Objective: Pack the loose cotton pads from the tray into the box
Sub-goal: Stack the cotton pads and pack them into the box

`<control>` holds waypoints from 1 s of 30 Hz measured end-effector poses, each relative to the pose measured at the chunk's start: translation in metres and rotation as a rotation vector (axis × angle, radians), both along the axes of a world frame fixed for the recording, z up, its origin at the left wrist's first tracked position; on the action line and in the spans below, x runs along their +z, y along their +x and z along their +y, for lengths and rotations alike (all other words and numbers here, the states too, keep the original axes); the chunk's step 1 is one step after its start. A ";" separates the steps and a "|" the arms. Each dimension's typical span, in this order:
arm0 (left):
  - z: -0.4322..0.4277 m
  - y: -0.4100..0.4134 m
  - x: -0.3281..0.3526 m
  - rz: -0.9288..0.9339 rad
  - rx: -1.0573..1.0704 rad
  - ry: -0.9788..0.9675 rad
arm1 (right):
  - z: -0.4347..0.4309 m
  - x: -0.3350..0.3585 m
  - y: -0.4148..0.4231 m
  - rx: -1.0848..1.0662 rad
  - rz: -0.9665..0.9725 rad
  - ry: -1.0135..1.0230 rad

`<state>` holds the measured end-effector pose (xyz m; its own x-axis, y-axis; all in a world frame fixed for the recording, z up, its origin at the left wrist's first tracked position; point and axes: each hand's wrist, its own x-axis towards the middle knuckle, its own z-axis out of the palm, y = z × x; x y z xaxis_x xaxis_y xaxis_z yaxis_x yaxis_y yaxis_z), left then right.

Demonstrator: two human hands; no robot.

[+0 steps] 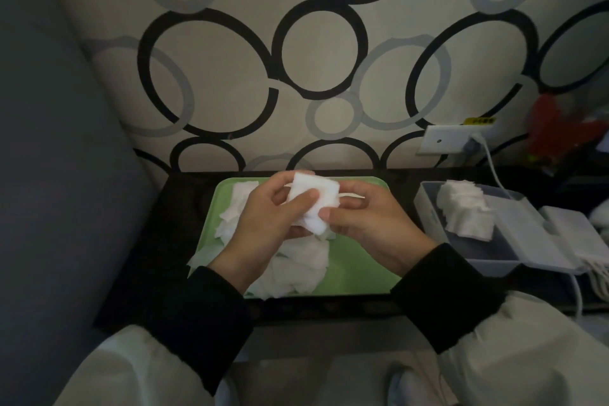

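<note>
Your left hand and right hand meet above the pale green plastic tray, both curled around a small stack of white square cotton pads. Your left thumb presses the stack's front face with the fingers behind it; your right thumb pinches its lower corner. More loose white cotton pads lie scattered in the tray directly beneath your hands. The open grey rectangular box sits to the right of the tray, well apart from your right hand, with a row of packed pads already inside.
</note>
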<state>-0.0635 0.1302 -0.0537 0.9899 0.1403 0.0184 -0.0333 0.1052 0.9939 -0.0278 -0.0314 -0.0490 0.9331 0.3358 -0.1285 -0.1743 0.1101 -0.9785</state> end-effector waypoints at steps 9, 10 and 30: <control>0.008 -0.003 0.001 -0.004 0.069 0.069 | 0.000 -0.004 0.003 0.079 0.093 0.134; 0.008 -0.003 0.001 0.000 0.066 0.081 | -0.001 -0.005 0.004 0.079 0.106 0.147; 0.007 -0.004 -0.001 0.065 0.097 0.000 | 0.006 0.001 0.000 0.023 0.197 0.081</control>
